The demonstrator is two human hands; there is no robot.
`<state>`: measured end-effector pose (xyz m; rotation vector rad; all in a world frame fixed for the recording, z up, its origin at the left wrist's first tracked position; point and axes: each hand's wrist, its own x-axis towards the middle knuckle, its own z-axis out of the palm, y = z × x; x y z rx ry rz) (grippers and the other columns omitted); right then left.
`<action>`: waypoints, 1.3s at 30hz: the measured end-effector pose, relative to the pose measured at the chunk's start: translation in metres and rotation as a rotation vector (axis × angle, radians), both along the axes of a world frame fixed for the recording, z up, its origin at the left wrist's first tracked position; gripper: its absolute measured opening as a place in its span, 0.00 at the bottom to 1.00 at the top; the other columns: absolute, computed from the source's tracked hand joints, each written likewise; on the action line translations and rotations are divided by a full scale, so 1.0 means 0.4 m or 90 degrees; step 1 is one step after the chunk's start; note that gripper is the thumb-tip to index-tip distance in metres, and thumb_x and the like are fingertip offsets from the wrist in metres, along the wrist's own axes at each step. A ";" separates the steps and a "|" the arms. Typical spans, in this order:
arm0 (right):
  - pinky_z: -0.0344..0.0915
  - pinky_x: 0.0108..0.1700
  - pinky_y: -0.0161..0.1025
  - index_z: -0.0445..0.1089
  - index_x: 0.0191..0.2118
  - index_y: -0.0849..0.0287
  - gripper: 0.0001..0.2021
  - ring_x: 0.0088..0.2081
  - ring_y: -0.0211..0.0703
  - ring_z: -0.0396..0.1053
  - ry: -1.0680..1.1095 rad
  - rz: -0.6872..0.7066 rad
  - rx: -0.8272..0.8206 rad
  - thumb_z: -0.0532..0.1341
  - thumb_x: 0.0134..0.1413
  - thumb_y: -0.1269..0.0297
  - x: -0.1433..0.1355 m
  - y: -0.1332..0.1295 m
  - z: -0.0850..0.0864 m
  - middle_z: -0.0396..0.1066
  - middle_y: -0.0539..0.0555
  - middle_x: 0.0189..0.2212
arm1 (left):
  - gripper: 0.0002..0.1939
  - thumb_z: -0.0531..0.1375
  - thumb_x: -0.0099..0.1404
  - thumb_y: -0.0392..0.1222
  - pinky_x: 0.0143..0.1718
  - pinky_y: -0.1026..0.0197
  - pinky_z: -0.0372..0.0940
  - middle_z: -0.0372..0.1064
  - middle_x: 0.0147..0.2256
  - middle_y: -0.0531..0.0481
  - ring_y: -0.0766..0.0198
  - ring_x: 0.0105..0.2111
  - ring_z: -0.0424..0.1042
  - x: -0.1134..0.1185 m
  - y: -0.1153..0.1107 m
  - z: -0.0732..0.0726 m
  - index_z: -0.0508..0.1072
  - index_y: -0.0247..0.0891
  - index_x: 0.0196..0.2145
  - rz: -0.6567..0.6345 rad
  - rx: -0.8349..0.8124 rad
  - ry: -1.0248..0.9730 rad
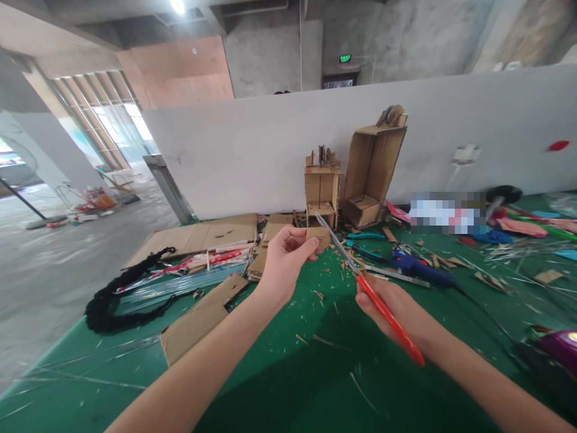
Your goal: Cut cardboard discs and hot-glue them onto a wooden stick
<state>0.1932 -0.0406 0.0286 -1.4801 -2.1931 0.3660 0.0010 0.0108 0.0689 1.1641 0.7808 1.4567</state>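
Observation:
My left hand (291, 255) pinches a small piece of brown cardboard (321, 236) between thumb and fingers, above the green tabletop (288, 367). In my right hand (392, 304) is a pair of scissors (383, 308) with red handles, its metal blades pointing up and to the left. The blades lie close beside the right edge of the cardboard piece; whether they touch it I cannot tell. Behind them stands a small cardboard box structure (322, 186) with round pieces on top. A taller open cardboard box (376, 168) leans to its right.
Cardboard sheets (198, 237) and a black fuzzy bundle (119, 294) lie at the left. To the right are teal-handled pliers (367, 249), a blue glue gun (421, 269) with a cord, and scattered scraps. A white partition (243, 156) rises along the table's back.

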 end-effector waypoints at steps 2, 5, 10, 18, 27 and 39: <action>0.59 0.27 0.40 0.55 0.25 0.54 0.19 0.24 0.44 0.64 -0.006 -0.004 0.002 0.43 0.60 0.47 0.002 0.001 -0.001 0.66 0.53 0.23 | 0.14 0.67 0.50 0.40 0.27 0.66 0.62 0.69 0.23 0.55 0.70 0.24 0.69 0.000 0.001 -0.001 0.66 0.37 0.30 -0.003 -0.001 -0.005; 0.56 0.25 0.39 0.54 0.23 0.54 0.19 0.22 0.44 0.63 -0.023 -0.037 0.004 0.44 0.59 0.47 -0.001 -0.001 -0.001 0.66 0.53 0.21 | 0.13 0.67 0.50 0.40 0.27 0.66 0.62 0.69 0.23 0.56 0.71 0.23 0.69 -0.001 0.002 -0.002 0.66 0.37 0.30 -0.003 0.003 -0.004; 0.53 0.24 0.39 0.52 0.21 0.53 0.21 0.20 0.44 0.62 -0.042 -0.085 0.009 0.44 0.59 0.47 -0.012 -0.002 -0.003 0.65 0.52 0.17 | 0.12 0.66 0.51 0.39 0.27 0.67 0.64 0.70 0.24 0.54 0.71 0.25 0.69 0.001 0.000 -0.005 0.67 0.36 0.32 -0.006 0.000 0.006; 0.62 0.27 0.40 0.64 0.36 0.58 0.16 0.26 0.46 0.70 0.058 0.017 0.022 0.47 0.59 0.52 0.015 0.011 -0.020 0.71 0.54 0.25 | 0.14 0.61 0.57 0.40 0.27 0.57 0.72 0.68 0.35 0.50 0.61 0.32 0.74 -0.003 -0.006 0.008 0.63 0.39 0.40 -0.035 -0.009 -0.025; 0.67 0.37 0.48 0.64 0.43 0.61 0.21 0.37 0.53 0.72 0.109 0.037 -0.051 0.47 0.59 0.48 0.023 0.012 -0.037 0.73 0.61 0.34 | 0.15 0.61 0.55 0.32 0.28 0.58 0.73 0.67 0.35 0.48 0.60 0.32 0.75 0.005 -0.004 0.002 0.63 0.35 0.40 -0.008 -0.019 -0.021; 0.67 0.38 0.48 0.64 0.42 0.60 0.21 0.37 0.52 0.72 0.083 0.026 -0.052 0.47 0.60 0.48 0.020 0.009 -0.030 0.73 0.61 0.34 | 0.12 0.61 0.56 0.34 0.28 0.60 0.73 0.68 0.34 0.49 0.62 0.30 0.75 0.007 -0.002 -0.006 0.64 0.34 0.38 -0.014 0.003 -0.023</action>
